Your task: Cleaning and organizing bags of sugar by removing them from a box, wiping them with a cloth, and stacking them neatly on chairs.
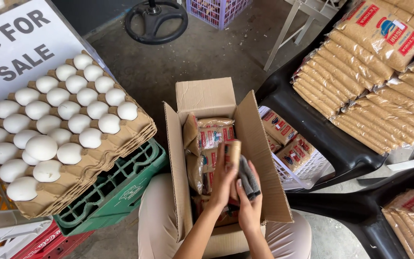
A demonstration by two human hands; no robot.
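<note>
An open cardboard box (259, 158) rests on my lap, filled with clear packets of brown grain (214, 134) that carry red labels. My left hand (224, 180) grips one such packet (235, 152), standing on end above the others inside the box. My right hand (250, 208) is pressed against the same packet from the right, with a dark grey cloth-like piece (248, 178) at its fingers. Both hands touch each other over the middle of the box.
Stacked cardboard trays of white eggs (53, 124) sit at the left on green (116, 192) and red crates, behind them a white sign. At the right, black plastic chairs (322, 134) carry rows of packets (370, 81). A white basket (298, 168) holds more packets.
</note>
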